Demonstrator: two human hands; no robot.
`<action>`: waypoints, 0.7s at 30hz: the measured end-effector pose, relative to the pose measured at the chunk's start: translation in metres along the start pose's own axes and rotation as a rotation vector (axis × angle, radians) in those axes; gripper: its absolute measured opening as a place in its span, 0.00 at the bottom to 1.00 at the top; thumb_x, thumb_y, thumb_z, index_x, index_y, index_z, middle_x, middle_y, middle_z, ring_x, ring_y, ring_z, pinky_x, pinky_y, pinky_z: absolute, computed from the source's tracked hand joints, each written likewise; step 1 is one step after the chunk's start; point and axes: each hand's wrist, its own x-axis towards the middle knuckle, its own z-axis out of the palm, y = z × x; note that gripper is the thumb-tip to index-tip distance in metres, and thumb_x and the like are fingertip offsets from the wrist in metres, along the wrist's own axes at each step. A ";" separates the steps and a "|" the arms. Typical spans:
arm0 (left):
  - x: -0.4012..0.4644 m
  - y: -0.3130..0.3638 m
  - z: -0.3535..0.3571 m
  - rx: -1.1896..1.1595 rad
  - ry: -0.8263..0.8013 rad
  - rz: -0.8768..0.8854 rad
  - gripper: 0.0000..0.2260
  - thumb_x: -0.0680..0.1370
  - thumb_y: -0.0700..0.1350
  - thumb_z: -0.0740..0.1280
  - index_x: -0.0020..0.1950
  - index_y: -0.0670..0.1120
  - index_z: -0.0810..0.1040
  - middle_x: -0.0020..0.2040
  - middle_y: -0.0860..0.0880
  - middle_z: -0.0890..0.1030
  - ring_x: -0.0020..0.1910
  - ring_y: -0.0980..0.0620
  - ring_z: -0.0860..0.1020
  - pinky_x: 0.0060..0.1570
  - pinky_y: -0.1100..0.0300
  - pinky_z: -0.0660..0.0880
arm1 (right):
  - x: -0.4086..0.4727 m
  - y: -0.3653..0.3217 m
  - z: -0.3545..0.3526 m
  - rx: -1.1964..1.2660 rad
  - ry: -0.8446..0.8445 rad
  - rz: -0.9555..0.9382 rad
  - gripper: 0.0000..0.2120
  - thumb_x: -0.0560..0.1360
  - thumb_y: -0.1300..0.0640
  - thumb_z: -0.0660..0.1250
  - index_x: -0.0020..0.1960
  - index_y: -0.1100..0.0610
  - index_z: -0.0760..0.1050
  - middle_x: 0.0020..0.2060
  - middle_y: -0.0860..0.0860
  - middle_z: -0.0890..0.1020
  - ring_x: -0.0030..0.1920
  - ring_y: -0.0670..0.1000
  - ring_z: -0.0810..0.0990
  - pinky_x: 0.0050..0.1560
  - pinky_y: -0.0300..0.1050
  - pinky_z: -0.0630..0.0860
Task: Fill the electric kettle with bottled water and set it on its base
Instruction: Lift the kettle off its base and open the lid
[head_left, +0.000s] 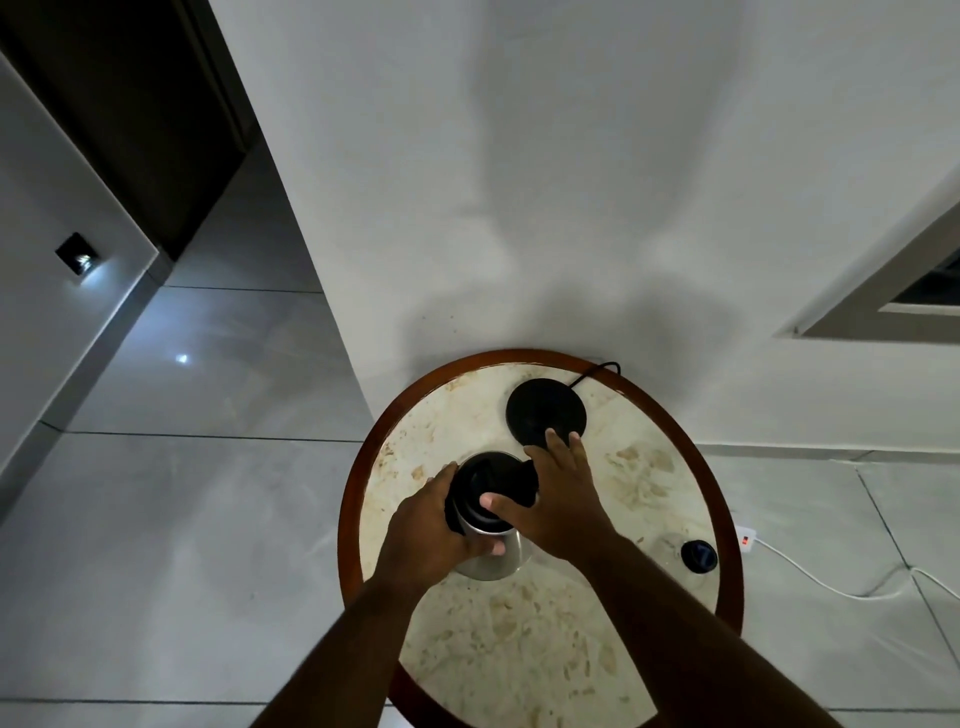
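A steel electric kettle (496, 558) with a black top stands on the round marble table (519, 634), left of centre. My left hand (426, 530) wraps around its left side. My right hand (558, 499) rests over the top, thumb on the black lid (480, 483) and fingers stretched toward the base. The black round kettle base (540, 408) lies at the far side of the table, bare, with its cord running off behind. A clear water bottle with a dark cap (698, 556) stands near the table's right edge, seen from above.
The table has a wooden rim (353, 483) and stands against a white wall. A white cable (810, 574) and plug lie on the tiled floor to the right. A dark doorway is at the upper left.
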 end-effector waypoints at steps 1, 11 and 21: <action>0.000 0.001 -0.001 -0.002 0.001 0.003 0.41 0.59 0.61 0.79 0.69 0.57 0.67 0.64 0.56 0.77 0.62 0.51 0.76 0.61 0.56 0.75 | 0.000 0.001 0.001 -0.013 0.006 -0.007 0.46 0.62 0.26 0.61 0.72 0.53 0.60 0.77 0.55 0.52 0.76 0.58 0.42 0.72 0.60 0.53; 0.001 0.000 -0.002 -0.014 -0.011 0.013 0.41 0.57 0.59 0.81 0.67 0.56 0.68 0.62 0.55 0.78 0.60 0.52 0.76 0.60 0.54 0.76 | 0.004 -0.001 -0.005 -0.109 -0.016 -0.011 0.43 0.64 0.33 0.67 0.70 0.56 0.62 0.72 0.57 0.65 0.73 0.61 0.58 0.69 0.58 0.63; 0.002 -0.006 0.002 -0.064 -0.052 -0.011 0.42 0.58 0.56 0.81 0.67 0.59 0.66 0.61 0.58 0.77 0.59 0.52 0.76 0.59 0.58 0.76 | 0.014 -0.006 -0.024 -0.136 -0.053 -0.157 0.22 0.60 0.37 0.66 0.42 0.54 0.70 0.36 0.49 0.75 0.40 0.51 0.75 0.39 0.42 0.75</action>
